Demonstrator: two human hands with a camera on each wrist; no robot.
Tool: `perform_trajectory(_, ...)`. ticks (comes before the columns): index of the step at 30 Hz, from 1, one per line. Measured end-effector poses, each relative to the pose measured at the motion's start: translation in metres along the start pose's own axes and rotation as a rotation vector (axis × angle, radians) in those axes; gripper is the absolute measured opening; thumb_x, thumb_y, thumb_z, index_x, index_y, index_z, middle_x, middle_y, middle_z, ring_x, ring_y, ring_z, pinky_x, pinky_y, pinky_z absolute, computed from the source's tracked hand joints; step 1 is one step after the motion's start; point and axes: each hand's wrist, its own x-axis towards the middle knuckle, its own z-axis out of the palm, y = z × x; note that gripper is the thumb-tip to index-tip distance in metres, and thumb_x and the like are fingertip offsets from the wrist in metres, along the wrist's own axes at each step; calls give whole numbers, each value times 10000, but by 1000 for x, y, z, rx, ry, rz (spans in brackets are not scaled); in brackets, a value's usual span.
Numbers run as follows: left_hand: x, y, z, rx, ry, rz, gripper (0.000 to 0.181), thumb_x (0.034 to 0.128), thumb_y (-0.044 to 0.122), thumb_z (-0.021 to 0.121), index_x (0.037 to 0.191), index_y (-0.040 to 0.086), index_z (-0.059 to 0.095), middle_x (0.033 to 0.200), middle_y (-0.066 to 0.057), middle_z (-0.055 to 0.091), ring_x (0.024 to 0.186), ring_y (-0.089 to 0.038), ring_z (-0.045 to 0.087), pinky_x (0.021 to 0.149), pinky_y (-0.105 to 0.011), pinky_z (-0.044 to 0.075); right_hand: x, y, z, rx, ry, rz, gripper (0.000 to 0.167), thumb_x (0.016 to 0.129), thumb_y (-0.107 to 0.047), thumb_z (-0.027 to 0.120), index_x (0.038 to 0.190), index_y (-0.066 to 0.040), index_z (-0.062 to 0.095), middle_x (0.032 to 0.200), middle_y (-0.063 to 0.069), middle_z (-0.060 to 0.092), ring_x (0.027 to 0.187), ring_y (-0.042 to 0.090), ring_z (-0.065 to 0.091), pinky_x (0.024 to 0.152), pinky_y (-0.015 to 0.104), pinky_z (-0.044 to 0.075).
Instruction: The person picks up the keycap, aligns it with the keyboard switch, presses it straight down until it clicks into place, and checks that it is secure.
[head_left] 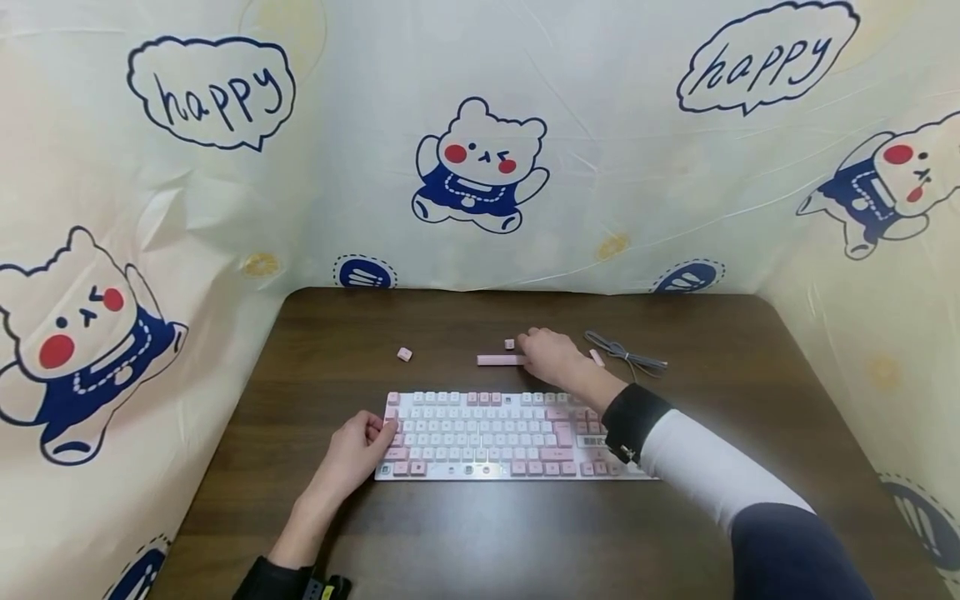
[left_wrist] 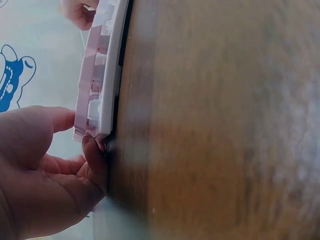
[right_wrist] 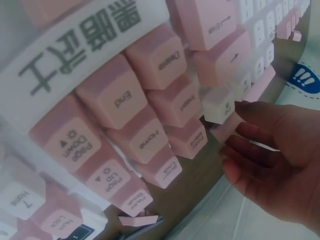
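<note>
Your left hand (head_left: 356,454) grips the left end of the white-and-pink keyboard (head_left: 480,439), which lies on the brown table (head_left: 495,542). Beyond its back edge sit a loose keycap (head_left: 405,354), a long pink bar (head_left: 498,361) and another small cap (head_left: 509,343). Your right hand (head_left: 553,357), well apart from the left, bends its fingers at the bar's right end; you cannot tell whether they pinch anything. Next come a pink piece (head_left: 597,358) and a bundled grey cable (head_left: 626,354).
</note>
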Motion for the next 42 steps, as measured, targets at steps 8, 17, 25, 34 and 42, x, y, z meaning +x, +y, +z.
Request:
perform_trajectory(8,2,-1,-2,-12,-15,-2,342,1024,331,653,1088,-1,604,884,-86,586,790,-203,551,687,-318,463,5,1,4,-9,5,25,234,1018,-122,648,1224,-20,688,1091,141,704,1008,287,691,842,454,585)
perform_trajectory(17,1,0,-2,-22,-8,-11,327,1013,315,668,1083,1,610,882,-86,588,794,-209,553,710,-325,471,3,5,4,8,-25,23,181,1020,-119,653,1165,-33,717,1053,126,723,924,259,688,822,436,583)
perform_trajectory(25,1,-1,-2,-25,1,2,305,1015,311,671,1058,16,604,861,-78,576,775,-197,545,673,-298,450,-1,11,-1,77,-24,26,102,1000,-95,662,1045,-46,739,956,103,712,832,235,647,777,441,560)
perform_trajectory(34,1,-3,1,-38,-6,0,311,1015,314,670,1070,15,604,871,-77,577,785,-197,544,684,-300,455,-18,15,-4,156,23,-4,106,993,-118,682,917,-66,736,812,41,668,706,179,567,670,367,500)
perform_trajectory(42,2,-3,-1,-34,-7,2,317,1020,317,661,1077,11,600,873,-83,575,785,-204,547,686,-312,457,-33,12,-12,155,86,-62,94,990,-106,687,920,-70,739,824,35,683,707,160,589,677,345,527)
